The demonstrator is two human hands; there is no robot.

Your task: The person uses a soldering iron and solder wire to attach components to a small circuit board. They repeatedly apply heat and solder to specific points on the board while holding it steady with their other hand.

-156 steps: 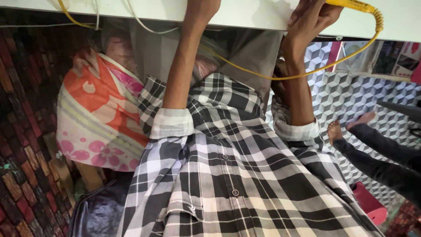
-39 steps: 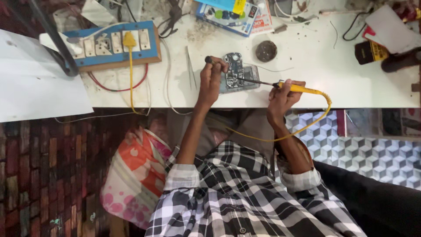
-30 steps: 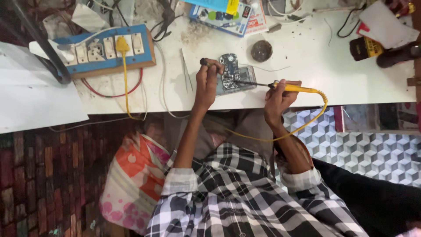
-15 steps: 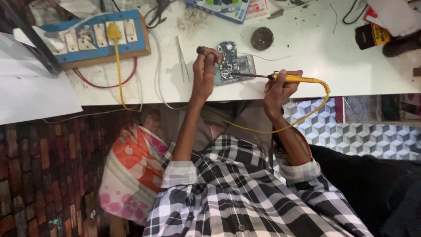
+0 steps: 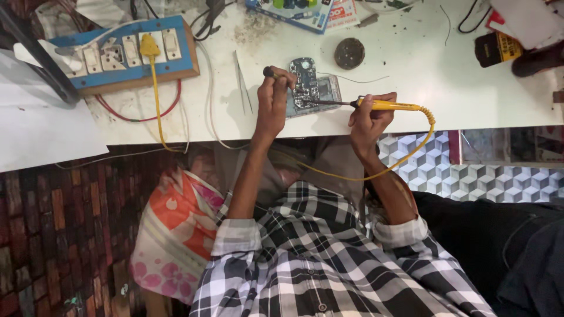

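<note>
My left hand (image 5: 273, 103) is shut on a thin dark-handled tool (image 5: 271, 73) and rests against the left edge of a small circuit board (image 5: 305, 82). The board lies on a flat grey device (image 5: 328, 91) on the white table (image 5: 440, 88). My right hand (image 5: 369, 114) grips a yellow soldering iron (image 5: 390, 105). Its metal tip touches the board's lower part. The iron's yellow cord (image 5: 411, 155) loops down off the table edge and across my lap.
A blue switchboard (image 5: 123, 50) with a yellow plug (image 5: 150, 46) sits at the back left. Tweezers (image 5: 242, 88) lie left of my hand. A dark round disc (image 5: 349, 53), a yellow-black device (image 5: 496, 48) and white paper (image 5: 41, 129) are also there. Another person's dark-clothed leg (image 5: 505, 235) is at right.
The view rose from my lap to the table, then drifted closer. Both hands stay at the circuit board, with the iron's tip held on it.
</note>
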